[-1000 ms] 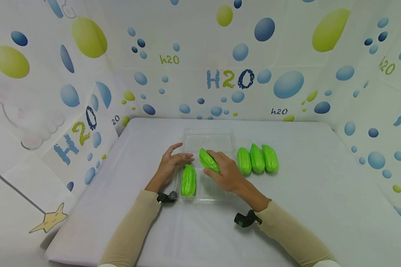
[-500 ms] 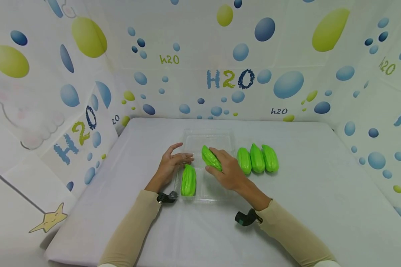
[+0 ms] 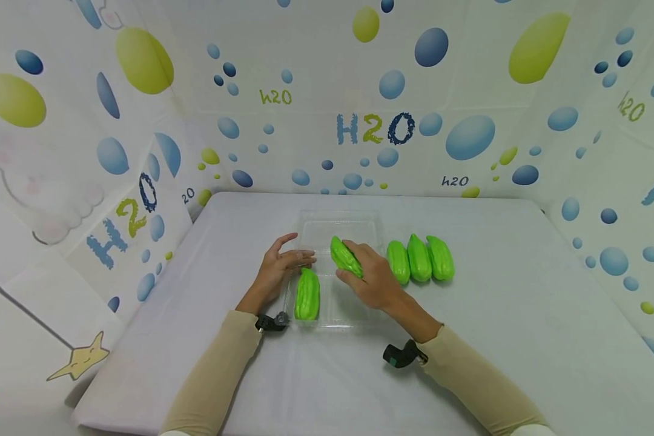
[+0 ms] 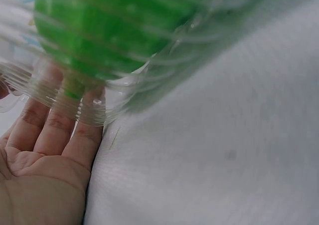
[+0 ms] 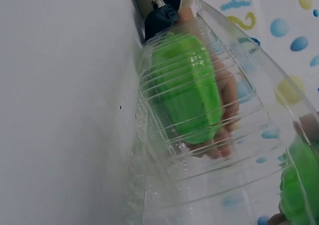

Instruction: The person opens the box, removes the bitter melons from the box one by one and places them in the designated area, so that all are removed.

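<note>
In the head view my right hand (image 3: pixel 378 280) grips a bright green ridged gourd (image 3: pixel 346 257) between thumb and fingers, above the clear plastic clamshell box (image 3: pixel 349 326). Part of this gourd (image 5: pixel 299 185) shows at the lower right of the right wrist view. Another green gourd (image 3: pixel 307 295) lies lengthwise along the box's left side. My left hand (image 3: pixel 277 269) is at the box's left edge, its fingers extended beside that gourd's far tip. Through the ribbed clear wall (image 4: pixel 94 112), the left wrist view shows the gourd (image 4: pixel 114 30) close up, with the left fingers against the wall.
Right of the box, three more green gourds (image 3: pixel 420 259) lie side by side on the white-covered table (image 3: pixel 496 339). The box's lid (image 3: pixel 338 227) lies folded back on the far side. A patterned cloth wall (image 3: pixel 327 97) stands behind the table.
My right hand, with the gourd in its grip, has shifted slightly to the right and away from me, then nearly stopped. The left hand and the other gourds have stayed put.
</note>
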`<action>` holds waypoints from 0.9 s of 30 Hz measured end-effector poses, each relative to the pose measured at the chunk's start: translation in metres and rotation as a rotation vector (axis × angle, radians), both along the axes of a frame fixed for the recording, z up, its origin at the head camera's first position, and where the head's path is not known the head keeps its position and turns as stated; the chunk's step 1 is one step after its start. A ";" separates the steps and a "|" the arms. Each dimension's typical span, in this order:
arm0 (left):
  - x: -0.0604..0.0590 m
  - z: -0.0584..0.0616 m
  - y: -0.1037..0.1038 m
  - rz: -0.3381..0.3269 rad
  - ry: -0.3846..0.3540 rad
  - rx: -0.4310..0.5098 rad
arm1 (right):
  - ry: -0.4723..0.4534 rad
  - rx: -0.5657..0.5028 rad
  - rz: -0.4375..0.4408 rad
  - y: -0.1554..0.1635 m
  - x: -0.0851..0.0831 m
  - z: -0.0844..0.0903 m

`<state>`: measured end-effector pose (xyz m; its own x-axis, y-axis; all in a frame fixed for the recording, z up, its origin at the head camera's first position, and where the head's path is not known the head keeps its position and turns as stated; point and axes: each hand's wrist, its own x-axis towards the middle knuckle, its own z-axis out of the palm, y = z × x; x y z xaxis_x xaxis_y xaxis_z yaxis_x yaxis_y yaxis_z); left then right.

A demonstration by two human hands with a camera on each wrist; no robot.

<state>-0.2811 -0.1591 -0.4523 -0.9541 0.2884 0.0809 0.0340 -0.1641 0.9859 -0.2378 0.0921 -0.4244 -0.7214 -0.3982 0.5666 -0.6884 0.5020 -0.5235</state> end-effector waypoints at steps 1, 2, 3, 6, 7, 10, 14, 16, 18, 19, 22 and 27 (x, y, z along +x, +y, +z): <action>0.000 0.000 0.000 0.000 0.002 -0.003 | 0.002 -0.003 0.000 0.000 0.000 0.000; 0.000 0.000 0.000 0.000 0.001 -0.005 | 0.004 -0.003 -0.001 0.001 -0.001 -0.001; 0.000 -0.001 0.000 0.000 0.001 -0.006 | 0.006 -0.004 -0.003 0.001 -0.002 -0.001; 0.001 -0.001 -0.001 -0.003 -0.002 0.000 | 0.009 -0.002 -0.014 0.002 -0.004 -0.002; 0.001 -0.001 -0.001 -0.003 -0.001 0.000 | 0.011 -0.003 -0.018 0.003 -0.005 -0.003; 0.000 -0.002 -0.001 -0.001 -0.002 0.004 | 0.009 -0.006 -0.028 0.004 -0.006 -0.003; -0.001 -0.001 0.000 0.004 -0.006 -0.003 | 0.021 -0.013 -0.043 0.005 -0.006 -0.003; -0.001 0.000 0.001 0.006 -0.009 -0.004 | 0.031 -0.011 -0.055 0.005 -0.006 -0.002; -0.001 0.001 0.001 0.005 -0.008 0.001 | 0.037 -0.014 -0.066 0.006 -0.007 -0.002; -0.001 0.001 0.001 0.003 -0.006 0.009 | 0.039 -0.015 -0.072 0.006 -0.007 -0.002; -0.002 0.000 0.001 -0.007 0.004 0.033 | 0.032 -0.025 -0.086 0.007 -0.008 -0.002; -0.002 -0.001 0.000 -0.022 0.016 0.054 | 0.031 -0.039 -0.099 0.009 -0.009 -0.002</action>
<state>-0.2836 -0.1588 -0.4535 -0.9461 0.3038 0.1122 0.0456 -0.2182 0.9748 -0.2463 0.1010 -0.4259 -0.7378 -0.3027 0.6033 -0.6526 0.5482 -0.5231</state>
